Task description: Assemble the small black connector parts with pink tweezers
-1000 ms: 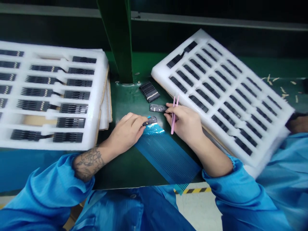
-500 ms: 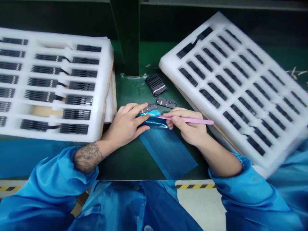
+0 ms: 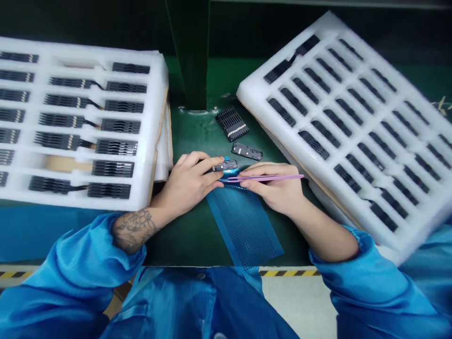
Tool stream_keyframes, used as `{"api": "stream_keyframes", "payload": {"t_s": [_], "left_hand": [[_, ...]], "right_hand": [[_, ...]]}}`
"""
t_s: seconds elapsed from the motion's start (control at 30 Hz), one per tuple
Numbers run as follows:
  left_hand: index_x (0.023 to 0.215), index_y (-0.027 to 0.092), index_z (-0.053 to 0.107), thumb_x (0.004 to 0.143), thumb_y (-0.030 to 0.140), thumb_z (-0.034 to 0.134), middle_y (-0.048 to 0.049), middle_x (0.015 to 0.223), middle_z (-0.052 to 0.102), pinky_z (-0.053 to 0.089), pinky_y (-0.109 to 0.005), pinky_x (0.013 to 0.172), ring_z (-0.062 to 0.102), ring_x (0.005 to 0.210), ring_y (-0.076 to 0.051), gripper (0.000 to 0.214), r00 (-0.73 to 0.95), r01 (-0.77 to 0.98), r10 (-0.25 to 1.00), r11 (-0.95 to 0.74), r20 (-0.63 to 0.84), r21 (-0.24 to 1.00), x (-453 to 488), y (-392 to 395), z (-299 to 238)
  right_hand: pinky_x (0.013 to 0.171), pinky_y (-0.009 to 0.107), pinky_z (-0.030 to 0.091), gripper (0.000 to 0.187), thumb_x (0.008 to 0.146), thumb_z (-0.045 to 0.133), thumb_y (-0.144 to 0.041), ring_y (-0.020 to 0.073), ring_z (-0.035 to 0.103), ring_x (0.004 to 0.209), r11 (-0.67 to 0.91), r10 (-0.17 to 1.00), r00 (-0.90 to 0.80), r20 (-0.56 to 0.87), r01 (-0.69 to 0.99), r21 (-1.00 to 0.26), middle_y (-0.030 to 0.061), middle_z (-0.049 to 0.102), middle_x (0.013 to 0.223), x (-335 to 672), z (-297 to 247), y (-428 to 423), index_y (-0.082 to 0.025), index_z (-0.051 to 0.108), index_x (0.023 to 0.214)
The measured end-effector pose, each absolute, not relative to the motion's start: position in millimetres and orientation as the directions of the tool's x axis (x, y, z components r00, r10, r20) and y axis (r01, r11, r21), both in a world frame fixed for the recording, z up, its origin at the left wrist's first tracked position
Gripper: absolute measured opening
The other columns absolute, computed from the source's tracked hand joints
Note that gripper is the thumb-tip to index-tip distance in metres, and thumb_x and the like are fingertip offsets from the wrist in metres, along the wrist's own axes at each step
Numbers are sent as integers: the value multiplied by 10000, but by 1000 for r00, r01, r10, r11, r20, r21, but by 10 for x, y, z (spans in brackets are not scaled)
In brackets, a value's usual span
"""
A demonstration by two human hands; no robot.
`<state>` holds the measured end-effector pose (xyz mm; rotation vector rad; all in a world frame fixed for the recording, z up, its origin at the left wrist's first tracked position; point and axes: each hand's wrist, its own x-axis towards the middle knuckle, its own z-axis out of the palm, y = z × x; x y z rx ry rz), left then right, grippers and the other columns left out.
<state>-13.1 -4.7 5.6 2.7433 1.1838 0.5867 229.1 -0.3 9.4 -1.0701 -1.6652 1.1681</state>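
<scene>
My left hand (image 3: 190, 181) pinches a small black part (image 3: 226, 165) at the top end of a blue perforated film strip (image 3: 243, 223) lying on the green bench. My right hand (image 3: 277, 188) grips pink tweezers (image 3: 263, 178) held level, their tips pointing left to the film's edge just under the part. Both hands sit close together at the middle of the bench.
A second small black part (image 3: 246, 151) and a black ribbed piece (image 3: 232, 124) lie just beyond the hands. White foam trays holding rows of black parts flank them, left tray (image 3: 155, 117) and tilted right tray (image 3: 406, 197). A green post (image 3: 189, 52) rises behind.
The tweezers swung from upright to level, tips now pointing left at the film edge. My left hand kept hold of the small part and shifted slightly on the film.
</scene>
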Motion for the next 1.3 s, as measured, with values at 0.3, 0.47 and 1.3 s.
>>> {"api": "stream_keyframes", "payload": {"t_s": [0.3, 0.47, 1.3], "left_hand": [[1068, 238, 757, 979, 393, 619, -41, 1297, 692, 447, -403, 802, 594, 1107, -243, 226, 621, 693, 729, -682, 289, 234, -115, -54, 50], [1064, 229, 756, 979, 386, 624, -35, 1302, 690, 444, -403, 802, 594, 1104, -238, 222, 623, 690, 723, -688, 297, 228, -108, -57, 47], [1066, 239, 759, 982, 394, 617, -27, 1284, 700, 449, -401, 785, 600, 1085, -234, 227, 620, 691, 722, -688, 307, 222, -103, -62, 60]], "right_hand": [[742, 324, 643, 114, 773, 851, -274, 195, 764, 770, 207, 947, -291, 135, 232, -950, 38, 807, 880, 2256, 91, -16, -241, 819, 878], [738, 307, 636, 107, 772, 851, -239, 185, 763, 766, 234, 939, -302, 164, 215, -948, 31, 807, 871, 2244, 97, -20, -241, 819, 874], [743, 329, 639, 48, 805, 819, -249, 192, 761, 762, 252, 933, -311, 182, 205, -946, 36, 805, 855, 2230, 106, -28, -236, 814, 851]]}}
